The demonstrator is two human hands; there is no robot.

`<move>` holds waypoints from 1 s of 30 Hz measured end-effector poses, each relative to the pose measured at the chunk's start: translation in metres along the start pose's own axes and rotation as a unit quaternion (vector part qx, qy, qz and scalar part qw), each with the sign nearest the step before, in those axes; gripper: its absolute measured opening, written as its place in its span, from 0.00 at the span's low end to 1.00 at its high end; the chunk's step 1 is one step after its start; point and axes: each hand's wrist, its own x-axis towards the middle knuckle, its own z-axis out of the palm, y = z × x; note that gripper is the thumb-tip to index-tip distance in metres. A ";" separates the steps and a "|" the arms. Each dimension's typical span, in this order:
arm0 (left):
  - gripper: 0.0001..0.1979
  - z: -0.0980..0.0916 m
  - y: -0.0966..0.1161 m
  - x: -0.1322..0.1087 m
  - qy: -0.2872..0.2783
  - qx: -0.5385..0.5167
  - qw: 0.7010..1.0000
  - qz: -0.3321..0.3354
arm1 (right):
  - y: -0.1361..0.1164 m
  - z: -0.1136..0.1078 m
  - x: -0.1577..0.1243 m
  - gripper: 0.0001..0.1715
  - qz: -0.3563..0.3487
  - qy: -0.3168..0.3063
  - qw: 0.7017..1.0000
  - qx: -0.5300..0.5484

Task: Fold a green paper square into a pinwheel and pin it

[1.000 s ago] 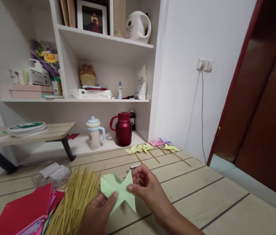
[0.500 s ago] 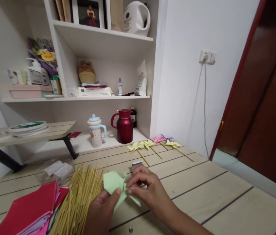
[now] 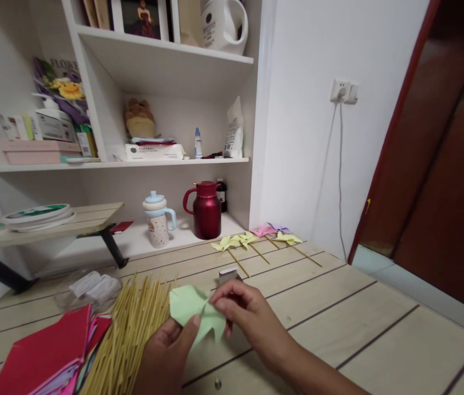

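Note:
A light green cut paper square hangs just above the wooden table in front of me. My left hand grips its lower edge with the thumb on top. My right hand pinches one flap and bends it in toward the paper's centre. Directly left of my hands lies a heap of thin bamboo sticks. A stack of red and pink paper sheets sits further left.
Several finished paper pinwheels on sticks lie at the table's far side near the wall. A small white object lies just beyond my right hand. A clear plastic bag, a red jug and a spouted cup stand behind.
My right hand has folded another flap of the green paper inward, so the sheet looks smaller and more gathered. The view shifted slightly.

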 end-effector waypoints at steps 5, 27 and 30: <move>0.11 -0.004 -0.011 0.009 0.022 0.012 0.999 0.020 | 0.003 0.001 0.004 0.26 0.076 0.006 0.991 0.110; 0.13 -0.004 -0.017 0.010 0.001 0.027 0.999 0.042 | -0.006 -0.017 0.001 0.07 0.074 -0.093 0.993 -0.020; 0.13 -0.002 -0.015 0.008 0.003 0.040 0.998 0.052 | -0.006 -0.017 0.000 0.08 0.057 -0.096 0.993 -0.036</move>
